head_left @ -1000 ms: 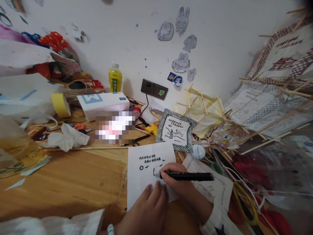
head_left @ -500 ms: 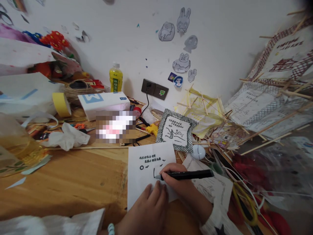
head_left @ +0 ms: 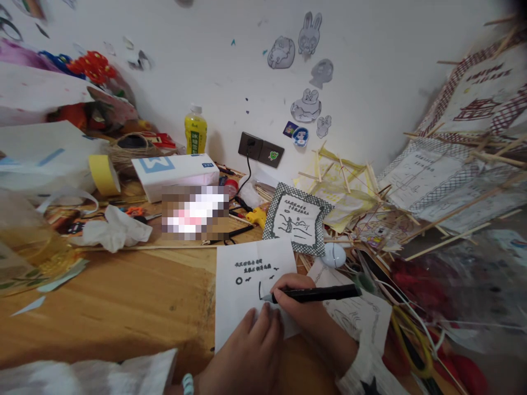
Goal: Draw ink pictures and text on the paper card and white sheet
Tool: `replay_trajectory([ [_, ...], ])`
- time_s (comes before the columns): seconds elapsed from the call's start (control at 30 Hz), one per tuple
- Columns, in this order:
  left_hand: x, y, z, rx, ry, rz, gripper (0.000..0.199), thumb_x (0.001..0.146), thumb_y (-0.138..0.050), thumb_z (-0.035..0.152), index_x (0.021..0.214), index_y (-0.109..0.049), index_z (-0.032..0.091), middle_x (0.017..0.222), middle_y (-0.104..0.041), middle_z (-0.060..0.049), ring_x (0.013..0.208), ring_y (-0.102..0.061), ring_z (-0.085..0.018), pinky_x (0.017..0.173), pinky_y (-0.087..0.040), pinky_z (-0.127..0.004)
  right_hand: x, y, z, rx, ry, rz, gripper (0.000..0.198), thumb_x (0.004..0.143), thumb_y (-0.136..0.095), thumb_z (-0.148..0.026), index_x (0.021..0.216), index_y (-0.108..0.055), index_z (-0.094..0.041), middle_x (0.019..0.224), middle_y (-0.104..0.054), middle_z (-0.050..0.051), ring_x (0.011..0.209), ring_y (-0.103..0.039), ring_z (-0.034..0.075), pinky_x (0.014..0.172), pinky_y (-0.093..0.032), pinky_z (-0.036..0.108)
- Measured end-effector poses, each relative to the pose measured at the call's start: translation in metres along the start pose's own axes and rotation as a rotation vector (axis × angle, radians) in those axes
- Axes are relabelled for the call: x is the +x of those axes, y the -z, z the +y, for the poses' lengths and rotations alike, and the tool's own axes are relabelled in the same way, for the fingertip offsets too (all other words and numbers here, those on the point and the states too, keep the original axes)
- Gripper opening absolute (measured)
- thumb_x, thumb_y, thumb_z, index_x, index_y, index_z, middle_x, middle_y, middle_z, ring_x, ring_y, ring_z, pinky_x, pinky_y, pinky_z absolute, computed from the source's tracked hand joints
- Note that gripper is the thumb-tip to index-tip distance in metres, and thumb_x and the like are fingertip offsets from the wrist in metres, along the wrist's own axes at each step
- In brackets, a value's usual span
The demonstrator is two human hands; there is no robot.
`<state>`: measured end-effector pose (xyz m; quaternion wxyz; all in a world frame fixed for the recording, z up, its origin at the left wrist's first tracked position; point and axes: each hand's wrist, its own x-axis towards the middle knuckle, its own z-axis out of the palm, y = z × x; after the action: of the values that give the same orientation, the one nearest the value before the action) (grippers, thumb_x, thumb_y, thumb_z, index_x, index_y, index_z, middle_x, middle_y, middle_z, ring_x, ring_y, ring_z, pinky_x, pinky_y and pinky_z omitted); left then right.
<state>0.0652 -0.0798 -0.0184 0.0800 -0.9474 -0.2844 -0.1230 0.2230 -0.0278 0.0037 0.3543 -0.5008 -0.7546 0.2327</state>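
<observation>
My right hand [head_left: 297, 299] is closed around a black marker [head_left: 329, 293], whose grey tip end meets a white sheet of paper [head_left: 230, 312]. Two lines of handwritten characters, a small circle, little bird-like marks and a short black upright stroke show on that sheet. Flat on its lower part lies my left hand [head_left: 253, 345], fingers stretched out and pointing toward the marker tip. Just beyond the sheet, a finished-looking drawing with a checkered border [head_left: 294, 219] overlaps its top right corner. Under my right forearm is another sheet with pencil-like lines [head_left: 349, 318].
Yellow-handled scissors [head_left: 414, 340] and a white cable lie at the right. Behind stand stick-and-paper frames [head_left: 340, 186], a yellow bottle [head_left: 195, 131] and a white box [head_left: 177, 175]. Crumpled tissue [head_left: 113, 230], yellow tape [head_left: 102, 175] and a clear container [head_left: 28, 241] are at the left.
Almost nothing differs. The marker tip stays by the foot of the upright stroke, with at most a tiny shift of my right hand; my left hand rests in place.
</observation>
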Motion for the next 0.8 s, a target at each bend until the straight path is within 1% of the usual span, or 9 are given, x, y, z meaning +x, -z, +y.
replay_trajectory([
  [0.13,0.0004,-0.0005,-0.0009,-0.039,-0.009,-0.052,0.049,0.096,-0.041,0.040,0.121,-0.061,0.003,0.125,-0.059,-0.021,0.114,-0.051,-0.033,0.092,-0.038,-0.044,0.0000,0.0006,0.0001,-0.015,-0.007,0.022,0.019,0.071,-0.052,-0.015,0.055,-0.062,-0.018,0.056,-0.065,0.002,0.057,-0.061,0.015,0.058,-0.047,0.025],
  [0.37,0.0011,0.0034,-0.0012,-0.071,-0.005,-0.116,0.053,0.095,-0.042,0.043,0.122,-0.060,0.001,0.127,-0.058,-0.022,0.116,-0.050,-0.034,0.094,-0.039,-0.045,0.0009,-0.0004,0.0051,-0.001,-0.054,0.046,0.019,0.068,-0.051,-0.015,0.051,-0.059,-0.019,0.053,-0.063,0.000,0.055,-0.058,0.014,0.057,-0.044,0.024],
  [0.53,0.0003,0.0033,0.0000,-0.070,-0.007,-0.096,0.052,0.096,-0.042,0.043,0.121,-0.060,0.002,0.126,-0.058,-0.022,0.116,-0.050,-0.033,0.094,-0.038,-0.045,0.0008,0.0008,0.0059,0.037,-0.093,0.047,0.019,0.067,-0.050,-0.016,0.050,-0.056,-0.019,0.052,-0.060,-0.001,0.055,-0.056,0.014,0.056,-0.043,0.024],
  [0.63,-0.0004,0.0005,0.0004,-0.051,-0.005,-0.071,0.048,0.096,-0.040,0.038,0.122,-0.060,0.003,0.126,-0.059,-0.020,0.115,-0.051,-0.033,0.094,-0.039,-0.045,0.0008,0.0007,0.0063,0.066,-0.112,0.058,0.019,0.067,-0.049,-0.016,0.049,-0.054,-0.020,0.051,-0.058,-0.001,0.055,-0.055,0.015,0.056,-0.042,0.025],
  [0.7,-0.0003,-0.0009,0.0003,-0.053,-0.003,-0.078,0.047,0.096,-0.040,0.037,0.122,-0.060,0.004,0.126,-0.059,-0.020,0.114,-0.051,-0.032,0.093,-0.039,-0.045,0.0011,0.0003,0.0068,0.077,-0.132,0.075,0.019,0.066,-0.049,-0.015,0.048,-0.053,-0.020,0.050,-0.057,-0.002,0.055,-0.054,0.015,0.056,-0.042,0.025],
  [0.8,0.0006,-0.0003,0.0000,-0.067,-0.001,-0.098,0.049,0.095,-0.042,0.040,0.123,-0.060,0.004,0.125,-0.059,-0.021,0.115,-0.050,-0.033,0.093,-0.038,-0.045,0.0016,0.0003,0.0069,0.092,-0.157,0.098,0.018,0.064,-0.049,-0.016,0.047,-0.052,-0.020,0.049,-0.056,-0.002,0.054,-0.054,0.015,0.055,-0.041,0.025],
])
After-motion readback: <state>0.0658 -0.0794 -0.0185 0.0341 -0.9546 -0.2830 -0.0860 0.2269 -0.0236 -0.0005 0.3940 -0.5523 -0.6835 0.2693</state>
